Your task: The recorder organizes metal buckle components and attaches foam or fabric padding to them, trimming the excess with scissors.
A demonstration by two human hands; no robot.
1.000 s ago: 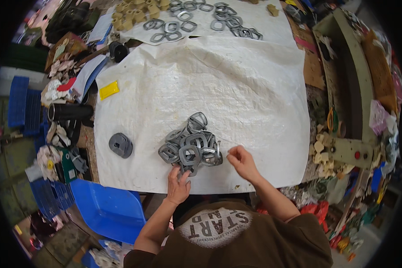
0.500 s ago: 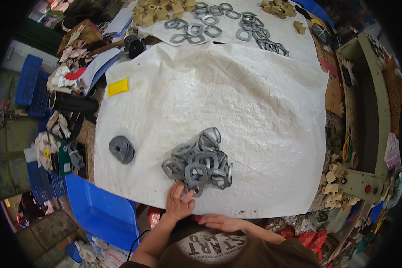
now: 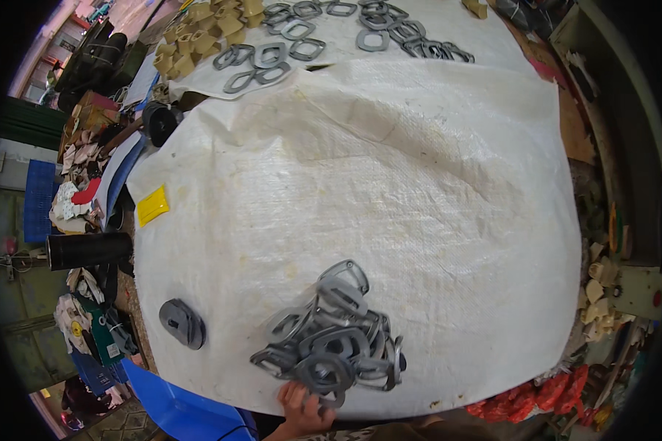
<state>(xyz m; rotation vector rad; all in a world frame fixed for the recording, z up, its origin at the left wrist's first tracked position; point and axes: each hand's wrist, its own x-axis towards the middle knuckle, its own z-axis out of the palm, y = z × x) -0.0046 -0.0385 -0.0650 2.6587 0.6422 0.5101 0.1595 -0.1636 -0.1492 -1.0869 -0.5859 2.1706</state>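
Observation:
A heap of grey rounded-square ring frames (image 3: 335, 345) lies on the white woven sheet (image 3: 419, 294) near its front edge. At the heap's lowest corner is my left hand (image 3: 301, 413), its bent fingers and thumb on the edge of a grey ring frame (image 3: 334, 398). The palm and wrist are cut off by the lower rim. My right hand does not show; only a blurred strip of skin and clothing appears beyond the sheet's front edge. To the left of the heap sits a small stack of dark grey rounded pieces (image 3: 182, 323).
A yellow packet (image 3: 153, 206) lies at the sheet's left side. More grey frames (image 3: 298, 29) and tan blocks (image 3: 198, 37) are spread at the far end. A blue bin (image 3: 176, 404) stands at the lower left, a black cylinder (image 3: 88, 251) at the left, red bags (image 3: 533, 397) at the lower right.
The whole view has shifted, so the heap and sheet appear lower and larger. My left hand stays at the heap's near corner. My right hand has dropped out of the picture.

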